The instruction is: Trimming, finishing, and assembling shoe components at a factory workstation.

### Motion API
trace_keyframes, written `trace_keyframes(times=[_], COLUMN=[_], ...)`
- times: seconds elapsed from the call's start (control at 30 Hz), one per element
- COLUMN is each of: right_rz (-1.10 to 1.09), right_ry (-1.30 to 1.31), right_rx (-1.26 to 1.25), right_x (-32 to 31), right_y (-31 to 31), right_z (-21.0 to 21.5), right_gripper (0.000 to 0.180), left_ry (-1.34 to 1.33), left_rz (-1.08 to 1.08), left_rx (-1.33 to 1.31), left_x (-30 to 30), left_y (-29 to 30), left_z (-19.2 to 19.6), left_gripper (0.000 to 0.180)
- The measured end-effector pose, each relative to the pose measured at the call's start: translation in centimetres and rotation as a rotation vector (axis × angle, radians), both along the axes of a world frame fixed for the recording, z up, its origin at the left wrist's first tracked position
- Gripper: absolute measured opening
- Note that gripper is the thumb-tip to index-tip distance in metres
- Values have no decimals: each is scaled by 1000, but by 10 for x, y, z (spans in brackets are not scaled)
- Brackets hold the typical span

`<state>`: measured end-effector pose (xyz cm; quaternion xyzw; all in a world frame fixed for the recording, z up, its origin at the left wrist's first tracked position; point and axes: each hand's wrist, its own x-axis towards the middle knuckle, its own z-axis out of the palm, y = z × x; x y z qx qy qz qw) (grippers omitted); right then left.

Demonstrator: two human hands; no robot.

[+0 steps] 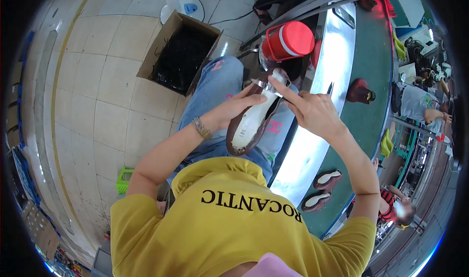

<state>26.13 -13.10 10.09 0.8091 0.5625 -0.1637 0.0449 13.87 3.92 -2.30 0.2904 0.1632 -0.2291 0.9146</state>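
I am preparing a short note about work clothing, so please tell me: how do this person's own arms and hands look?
The left hand and right hand wear no gloves. Short yellow sleeves leave both forearms bare. A patterned, metallic-looking wristband, perhaps a bracelet or watch, is on the left side; none shows on the right.

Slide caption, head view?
Left hand holds a brown shoe, pale side up; right hand and a metal piece toward its far end.

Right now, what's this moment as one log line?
left hand: gripping brown shoe | right hand: holding metal tool at shoe | nearby: red bucket, cardboard box
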Motion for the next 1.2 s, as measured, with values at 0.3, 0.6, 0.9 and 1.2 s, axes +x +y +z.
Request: trace_keyframes(times=[0.3,0.6,0.9,1.2], right_rz=[-61,-41,-80,-82], right_ry=[54,84,163,211], right_rx=[60,66,193,146], right_x=[-9,-18,-34,-53], right_y=[4,-2,-4,-3], right_z=[4,5,4,2], right_gripper=[72,76,72,72], left_ry=[42,27,35,-69], left_rz=[-153,-11,37,60], left_rx=[24,-1,178,231], left_x=[3,-20,-37,-43], left_y=[13,5,-10,-7], left_z=[5,4,14,12], left_gripper=[70,69,67,82])
